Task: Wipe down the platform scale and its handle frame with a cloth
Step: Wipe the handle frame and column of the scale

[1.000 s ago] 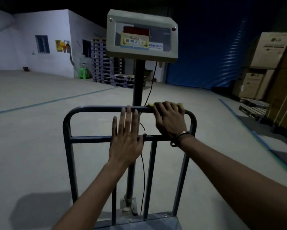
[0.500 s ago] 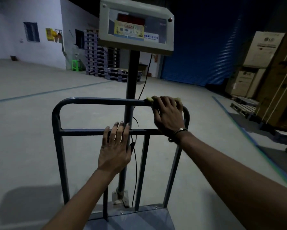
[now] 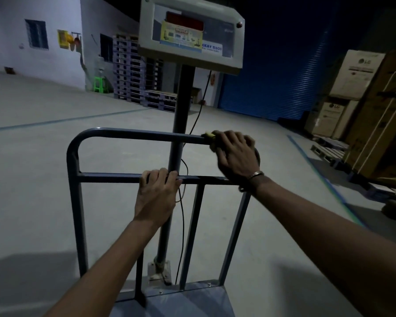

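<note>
The grey handle frame of the platform scale stands in front of me, with the platform at the bottom edge. My right hand grips a yellow cloth wrapped on the top bar near its right corner; most of the cloth is hidden under the fingers. My left hand holds the middle crossbar, fingers curled over it beside the pole. The pole carries the display head above.
A black cable runs down along the pole. Large cardboard boxes on pallets stand at the right. Stacked pallets and a green stool sit by the far wall, a blue shutter behind. Bare concrete floor surrounds the scale.
My left hand dropped from the top bar to the middle crossbar and curled around it. My right hand with the cloth slid right toward the frame's corner.
</note>
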Demonstrator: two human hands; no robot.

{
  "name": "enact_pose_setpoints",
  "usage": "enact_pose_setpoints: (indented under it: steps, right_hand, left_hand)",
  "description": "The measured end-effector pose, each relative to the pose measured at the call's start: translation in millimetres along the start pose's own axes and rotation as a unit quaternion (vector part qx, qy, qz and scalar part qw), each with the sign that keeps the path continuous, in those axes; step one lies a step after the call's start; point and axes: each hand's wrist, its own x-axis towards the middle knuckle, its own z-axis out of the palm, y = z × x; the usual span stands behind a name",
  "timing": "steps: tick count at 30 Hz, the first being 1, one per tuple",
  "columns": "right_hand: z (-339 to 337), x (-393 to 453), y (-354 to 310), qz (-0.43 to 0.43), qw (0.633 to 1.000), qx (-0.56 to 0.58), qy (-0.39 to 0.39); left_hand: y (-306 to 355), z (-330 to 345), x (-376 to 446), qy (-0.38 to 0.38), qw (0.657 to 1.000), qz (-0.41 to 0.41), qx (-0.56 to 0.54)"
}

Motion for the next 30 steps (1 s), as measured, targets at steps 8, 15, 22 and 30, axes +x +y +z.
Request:
enact_pose_setpoints:
  steps: [8, 15, 22, 30]
  right_hand:
    - [7.8, -6.0, -5.0, 0.137, 0.990, 0.002, 0.034]
    - [3.2, -2.8, -3.5, -0.054, 0.998, -0.014, 0.015]
    - [18.7, -17.2, 2.7, 0.182, 0.980, 0.023, 0.076]
    - [24.8, -29.4, 12.2, 0.148, 0.984, 0.025, 0.093]
  left_hand:
    - [1.8, 2.6, 6.3, 0.010, 1.000, -0.009, 0.023]
    - [-0.3, 4.6, 10.4, 0.006, 1.000, -0.008, 0.015]
    - [1.8, 5.6, 9.4, 0.007, 1.000, -0.015, 0.022]
    - [0.1, 6.1, 10.6, 0.003, 1.000, -0.003, 0.009]
